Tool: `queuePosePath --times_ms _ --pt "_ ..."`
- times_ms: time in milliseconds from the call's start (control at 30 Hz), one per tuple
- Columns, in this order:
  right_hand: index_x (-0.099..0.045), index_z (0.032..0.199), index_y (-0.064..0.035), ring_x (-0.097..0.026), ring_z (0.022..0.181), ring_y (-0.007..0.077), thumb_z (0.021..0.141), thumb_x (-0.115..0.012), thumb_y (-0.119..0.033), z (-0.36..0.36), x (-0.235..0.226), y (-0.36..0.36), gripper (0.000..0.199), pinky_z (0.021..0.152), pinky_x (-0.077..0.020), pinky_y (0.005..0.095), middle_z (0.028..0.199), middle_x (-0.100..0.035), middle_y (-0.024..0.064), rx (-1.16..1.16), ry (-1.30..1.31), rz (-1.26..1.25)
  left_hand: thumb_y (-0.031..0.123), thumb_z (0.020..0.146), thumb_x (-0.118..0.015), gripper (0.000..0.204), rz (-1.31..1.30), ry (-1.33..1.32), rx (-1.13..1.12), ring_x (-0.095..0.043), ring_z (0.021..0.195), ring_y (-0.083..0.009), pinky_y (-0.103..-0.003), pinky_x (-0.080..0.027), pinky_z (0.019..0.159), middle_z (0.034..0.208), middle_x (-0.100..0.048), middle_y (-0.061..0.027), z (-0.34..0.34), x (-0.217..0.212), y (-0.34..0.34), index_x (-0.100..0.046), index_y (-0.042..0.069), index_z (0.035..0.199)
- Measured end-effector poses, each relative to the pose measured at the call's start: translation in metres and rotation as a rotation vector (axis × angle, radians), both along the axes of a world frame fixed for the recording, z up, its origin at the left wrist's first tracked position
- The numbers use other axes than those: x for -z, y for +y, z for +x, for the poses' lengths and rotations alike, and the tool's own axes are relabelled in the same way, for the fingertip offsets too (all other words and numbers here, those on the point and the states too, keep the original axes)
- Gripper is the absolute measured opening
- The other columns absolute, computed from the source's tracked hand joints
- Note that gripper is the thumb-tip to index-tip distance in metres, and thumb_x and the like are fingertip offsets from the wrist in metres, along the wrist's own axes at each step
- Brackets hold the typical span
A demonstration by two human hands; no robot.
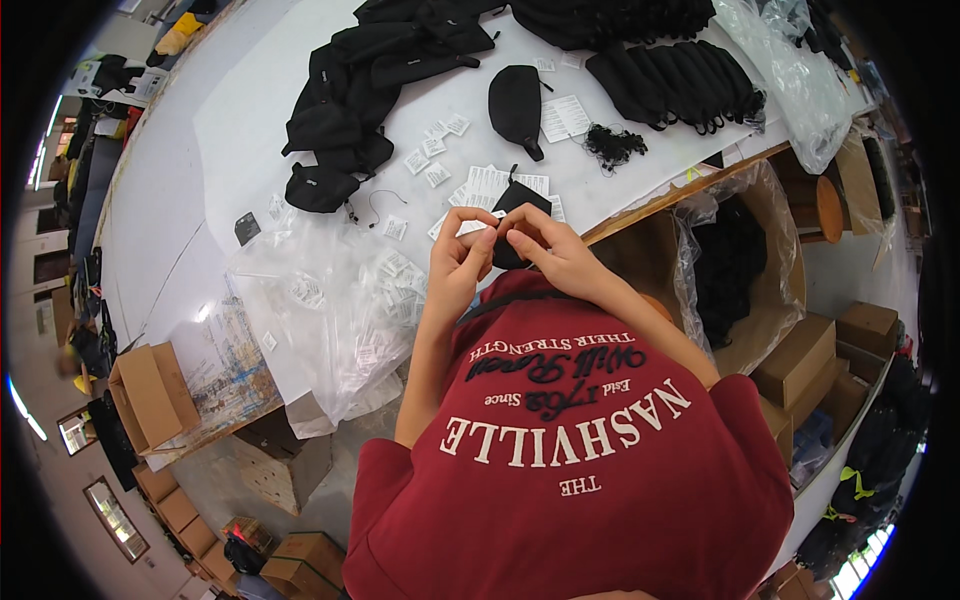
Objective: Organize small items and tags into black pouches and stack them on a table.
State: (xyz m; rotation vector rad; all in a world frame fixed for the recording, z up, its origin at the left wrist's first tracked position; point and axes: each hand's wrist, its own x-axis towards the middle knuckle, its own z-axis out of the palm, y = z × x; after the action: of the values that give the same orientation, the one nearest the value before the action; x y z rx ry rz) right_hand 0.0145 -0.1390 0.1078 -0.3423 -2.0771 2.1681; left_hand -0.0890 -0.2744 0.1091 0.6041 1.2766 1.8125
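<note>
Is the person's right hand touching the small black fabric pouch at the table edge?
Touching. The head view shows the right hand fingertips pinching the top of the small black fabric pouch, with the left hand pinching beside it and no gap visible.

Landmark: white table (180, 190).
- Small pouch (512, 200), near its front edge: black.
- Paper tags (480, 185) beside the pouch: white, grey print.
- Heaped pouches (370, 70), far side: black.
- Plastic bag (330, 300), front-left edge: clear, holding white packets.
- Shirt (600, 470), before the table: dark red, white and black lettering.
- Carton (150, 390), below its left edge: brown.
</note>
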Motion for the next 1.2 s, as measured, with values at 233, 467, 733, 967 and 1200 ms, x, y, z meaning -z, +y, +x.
queuePosePath --times_ms 233,467,733,967,1200 --pt "-0.051 0.093 -0.0021 -0.042 0.061 0.0064 0.092 -0.052 -0.019 0.001 0.003 -0.002 0.017 0.056 -0.0357 0.0227 0.068 -0.048 0.0002 -0.010 0.018 0.027 0.011 0.093 -0.049 0.014 0.012 -0.015 -0.009 -0.028 0.047 -0.0014 -0.019 -0.021 0.043 0.055 -0.041 0.0058 0.002 -0.003 0.001 -0.044 0.004 0.104" --pt "-0.051 0.085 -0.0018 -0.041 0.060 0.0038 0.090 -0.054 -0.017 -0.002 -0.008 0.006 0.016 0.055 -0.0343 0.0212 0.068 -0.049 -0.0012 0.067 0.016 0.131 0.012 0.091 -0.053 0.011 -0.267 0.151 0.077 -0.040 0.054 -0.0009 -0.017 -0.028 0.049 0.064 -0.055 0.0014 -0.005 -0.011 -0.006 -0.051 0.002 0.095" --pt "-0.059 0.102 -0.0070 -0.053 0.092 0.0182 0.085 -0.054 -0.014 -0.023 -0.006 0.013 0.019 0.079 -0.0396 0.0304 0.099 -0.058 0.0055 0.061 0.225 0.535 0.011 0.087 -0.060 0.013 -0.261 0.158 -0.110 -0.032 0.048 0.0018 -0.018 -0.021 0.044 0.058 -0.054 0.0057 -0.010 -0.013 -0.015 -0.062 0.001 0.094" --pt "-0.058 0.109 -0.0118 -0.050 0.110 0.0217 0.077 -0.060 -0.009 -0.047 0.024 0.008 0.033 0.095 -0.0332 0.0370 0.114 -0.057 0.0040 -0.089 0.265 0.828 0.010 0.086 -0.061 0.011 -0.178 0.027 -0.156 -0.025 0.042 0.0018 -0.020 -0.014 0.040 0.054 -0.048 0.0070 -0.015 -0.012 -0.021 -0.062 0.001 0.092" --pt "-0.063 0.090 -0.0105 -0.046 0.115 0.0244 0.074 -0.065 -0.014 -0.050 0.026 0.013 0.016 0.098 -0.0316 0.0442 0.121 -0.053 0.0073 -0.301 0.059 0.711 0.010 0.087 -0.059 0.010 -0.145 -0.056 -0.249 -0.030 0.043 0.0004 -0.019 -0.020 0.040 0.067 -0.059 0.0000 -0.021 -0.011 -0.025 -0.059 0.001 0.090"
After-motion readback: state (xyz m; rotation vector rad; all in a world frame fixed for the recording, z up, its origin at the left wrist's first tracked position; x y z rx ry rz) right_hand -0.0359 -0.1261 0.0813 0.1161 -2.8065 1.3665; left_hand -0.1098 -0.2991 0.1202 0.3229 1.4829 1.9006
